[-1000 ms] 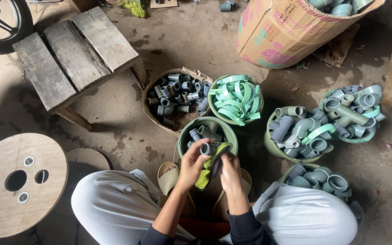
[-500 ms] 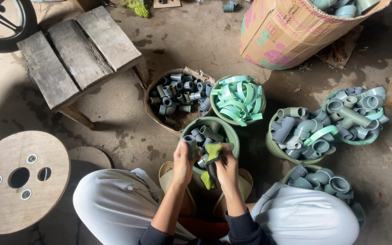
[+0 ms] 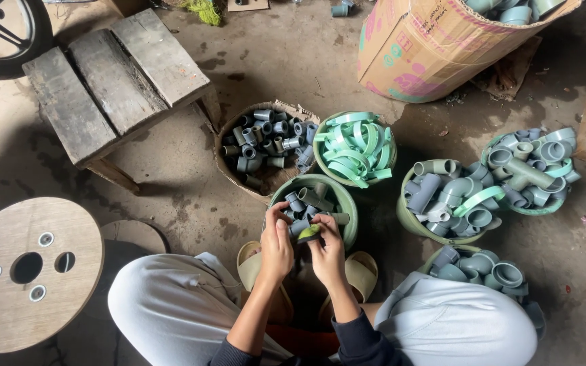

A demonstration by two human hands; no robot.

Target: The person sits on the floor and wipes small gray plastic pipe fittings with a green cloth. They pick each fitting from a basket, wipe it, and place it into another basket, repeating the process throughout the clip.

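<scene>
My left hand [image 3: 277, 242] and my right hand [image 3: 326, 249] meet over the near rim of a green bowl [image 3: 344, 201] of grey pipe fittings. Between them they hold a small grey fitting [image 3: 301, 227] with a yellow-green piece [image 3: 308, 232] pressed against it. Both hands have their fingers closed around these parts. My knees in pale trousers flank the hands, and my sandalled feet lie underneath.
A basket of small grey fittings [image 3: 266, 146], a bowl of green rings [image 3: 355, 147] and three bowls of larger pipe elbows [image 3: 450, 196] [image 3: 534, 166] [image 3: 483, 268] ring me. A wooden stool [image 3: 113, 78], wooden spool [image 3: 25, 271], cardboard box [image 3: 435, 41] and a tyre [image 3: 8, 34] stand around.
The long yellow-green strip that hung between my hands has shortened to a small piece at the fitting. My hands have drawn closer together near the bowl's rim.
</scene>
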